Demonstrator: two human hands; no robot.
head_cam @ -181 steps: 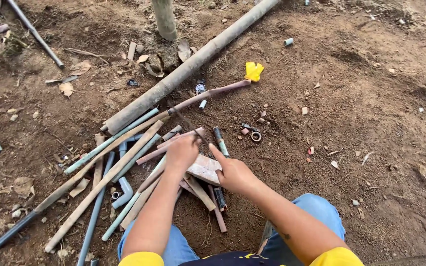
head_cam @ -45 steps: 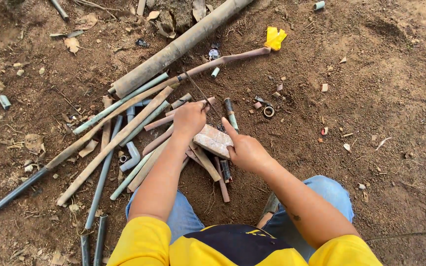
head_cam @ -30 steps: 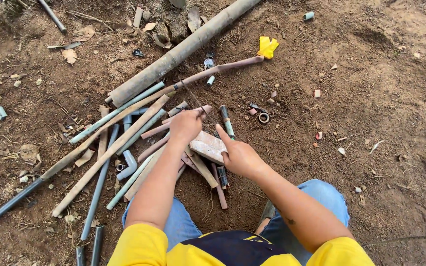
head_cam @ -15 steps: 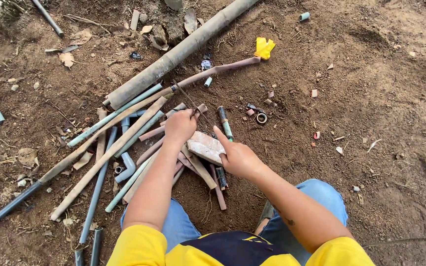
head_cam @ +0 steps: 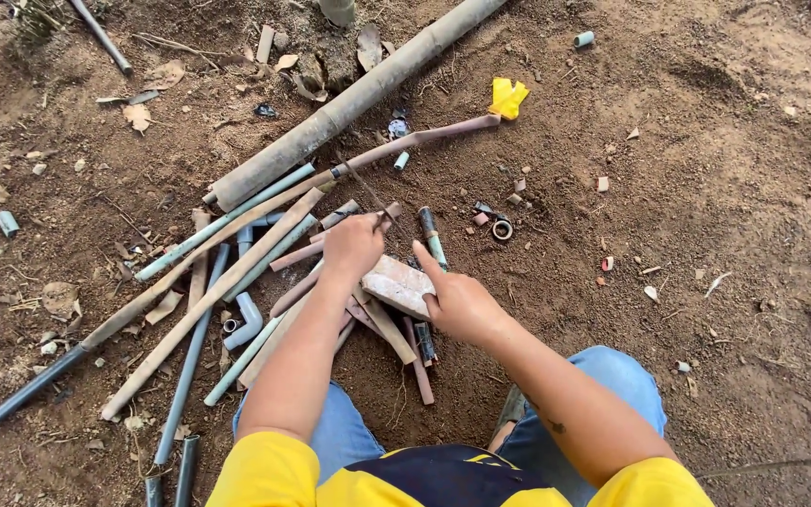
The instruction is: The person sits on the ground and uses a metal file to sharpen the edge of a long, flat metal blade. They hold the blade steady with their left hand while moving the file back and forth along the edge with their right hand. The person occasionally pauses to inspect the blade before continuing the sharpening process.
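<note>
My left hand (head_cam: pixel 353 246) pinches a thin dark stick (head_cam: pixel 360 186) that slants up and left from its fingertips, above a heap of short pipe pieces (head_cam: pixel 265 282). My right hand (head_cam: pixel 460 302) grips the right end of a pale brick (head_cam: pixel 394 284) lying on the heap, with its index finger stretched forward. A short dark-green tube (head_cam: pixel 431 237) lies just beyond that finger. My knees in blue jeans (head_cam: pixel 612 376) are just below the hands.
A thick grey pipe (head_cam: pixel 349 103) runs diagonally across the dirt, and a brown pipe (head_cam: pixel 424 139) ends at a yellow scrap (head_cam: pixel 509 97). Long thin pipes (head_cam: pixel 190 310) fan out to the lower left. A small ring (head_cam: pixel 501 229) and bits lie to the right.
Both hands stay at the brick and the pile. The view has shifted slightly, and my right hand sits a little lower on the brick's end.
</note>
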